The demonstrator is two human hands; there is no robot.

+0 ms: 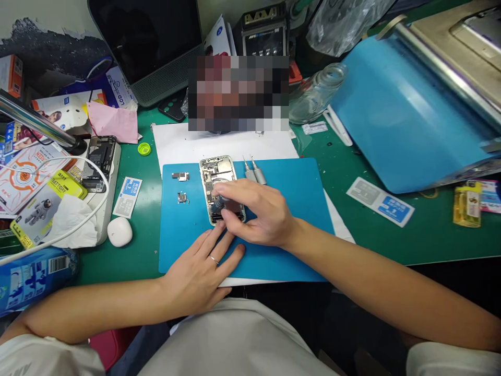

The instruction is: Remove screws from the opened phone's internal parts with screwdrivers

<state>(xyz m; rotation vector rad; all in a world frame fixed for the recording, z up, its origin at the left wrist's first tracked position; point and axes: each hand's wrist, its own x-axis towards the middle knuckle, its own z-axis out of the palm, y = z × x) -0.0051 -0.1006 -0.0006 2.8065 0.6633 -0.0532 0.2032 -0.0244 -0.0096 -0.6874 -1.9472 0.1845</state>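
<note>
An opened phone (217,180) with its insides showing lies on a blue mat (289,209) in the middle of the green table. My right hand (260,211) is closed on a small dark-tipped screwdriver (221,200) whose tip rests on the phone's lower half. My left hand (201,266) lies flat on the mat's near edge, fingers stretched out towards the phone's bottom end, a ring on one finger. Two small metal parts (180,176) (182,198) lie on the mat left of the phone. Two grey screwdrivers (253,171) lie just right of the phone.
A second opened phone (97,162) rests on a white box at left, near a white cable (74,219) and a white earbud case (119,231). A glass bottle (317,94) and a blue film roll (407,115) are at back right. A monitor (148,42) stands behind.
</note>
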